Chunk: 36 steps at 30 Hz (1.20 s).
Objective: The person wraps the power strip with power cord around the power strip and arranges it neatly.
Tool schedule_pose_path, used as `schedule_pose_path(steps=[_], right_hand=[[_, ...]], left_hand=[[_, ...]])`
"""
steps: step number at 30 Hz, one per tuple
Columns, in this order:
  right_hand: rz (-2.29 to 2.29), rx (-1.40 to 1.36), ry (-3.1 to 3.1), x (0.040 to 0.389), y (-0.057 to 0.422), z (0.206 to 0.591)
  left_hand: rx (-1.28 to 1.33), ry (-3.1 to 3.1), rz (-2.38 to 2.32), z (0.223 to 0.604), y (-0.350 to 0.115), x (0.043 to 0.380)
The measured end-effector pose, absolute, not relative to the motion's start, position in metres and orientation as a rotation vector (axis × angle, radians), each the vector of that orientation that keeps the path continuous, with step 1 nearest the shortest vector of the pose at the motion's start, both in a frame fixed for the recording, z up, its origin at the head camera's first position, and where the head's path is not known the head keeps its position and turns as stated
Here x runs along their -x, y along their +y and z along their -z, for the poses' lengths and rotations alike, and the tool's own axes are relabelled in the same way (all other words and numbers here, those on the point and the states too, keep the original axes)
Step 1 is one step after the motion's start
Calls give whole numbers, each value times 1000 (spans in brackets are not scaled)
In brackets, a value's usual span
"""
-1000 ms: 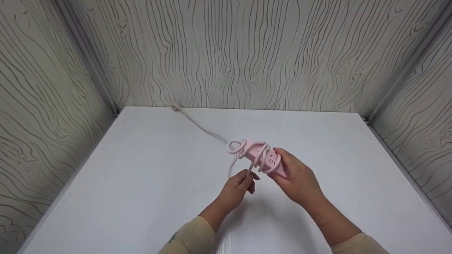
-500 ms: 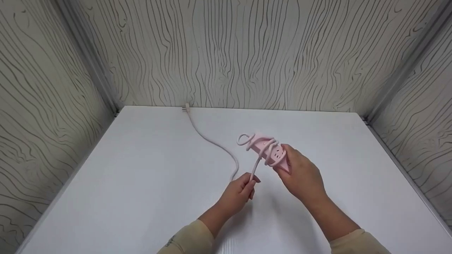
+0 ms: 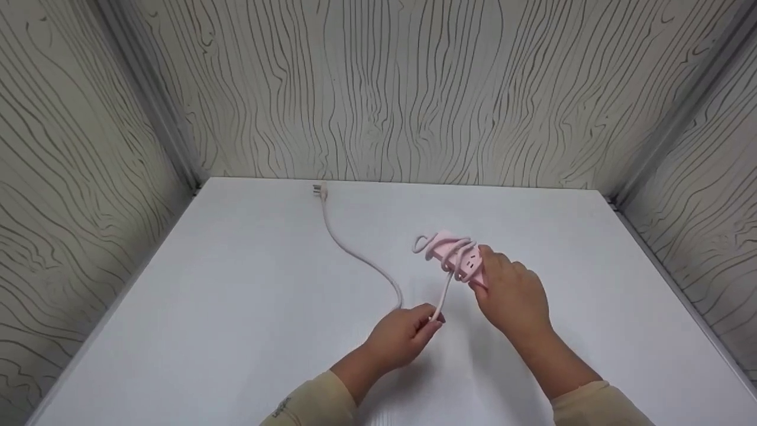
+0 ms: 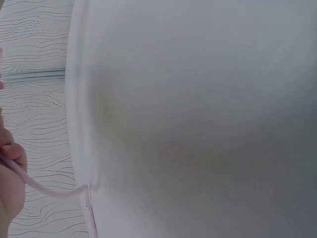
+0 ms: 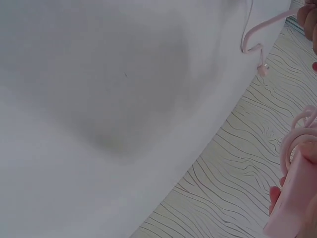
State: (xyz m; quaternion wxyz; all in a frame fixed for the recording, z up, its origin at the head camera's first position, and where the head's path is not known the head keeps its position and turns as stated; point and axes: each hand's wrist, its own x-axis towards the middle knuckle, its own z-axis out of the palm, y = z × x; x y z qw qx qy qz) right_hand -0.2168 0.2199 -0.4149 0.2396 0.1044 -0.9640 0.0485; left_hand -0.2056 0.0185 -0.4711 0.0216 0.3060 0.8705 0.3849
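Observation:
A pink power strip (image 3: 471, 260) is gripped at its near end by my right hand (image 3: 516, 296), tilted and held above the table. Several loops of its pale pink cord (image 3: 445, 296) wind round it, and one loose loop sticks out past the far end. Between thumb and fingers my left hand (image 3: 402, 336) pinches the cord, just below and left of the strip. From that hand the cord's free length curves away over the table to a plug (image 3: 323, 190) with metal prongs near the back edge. In the right wrist view the strip's end (image 5: 292, 198) shows, partly covered by fingers.
The white table (image 3: 248, 307) spreads under both hands. Wood-grain patterned panels (image 3: 378, 89) stand behind it and at both sides, with grey metal posts (image 3: 142, 89) at the corners.
The power strip and both hands have shifted to the right. A longer stretch of cord now runs between strip and left hand. The plug has slid right along the back edge, turning.

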Motion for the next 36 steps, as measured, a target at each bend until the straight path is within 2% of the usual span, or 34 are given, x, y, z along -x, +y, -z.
schedule_pose_path(steps=[7, 15, 18, 25, 32, 36], right_hand=[[8, -352, -2739, 220, 231, 418], [200, -629, -2845, 220, 240, 416], [198, -741, -2867, 221, 241, 416], [61, -1000, -2796, 219, 240, 414], [-26, -1225, -2727, 212, 230, 413], [-91, -1261, -2716, 209, 227, 412]], left_hand=[[-1200, 2769, -1133, 459, 9, 214], [-1316, 2670, -1298, 444, 2, 228], [-1307, 2572, -1455, 441, 3, 232], [-1099, 2448, -1687, 432, 8, 239], [-1202, 2287, -1701, 402, 11, 227], [-1186, 2227, -1726, 402, 11, 228]])
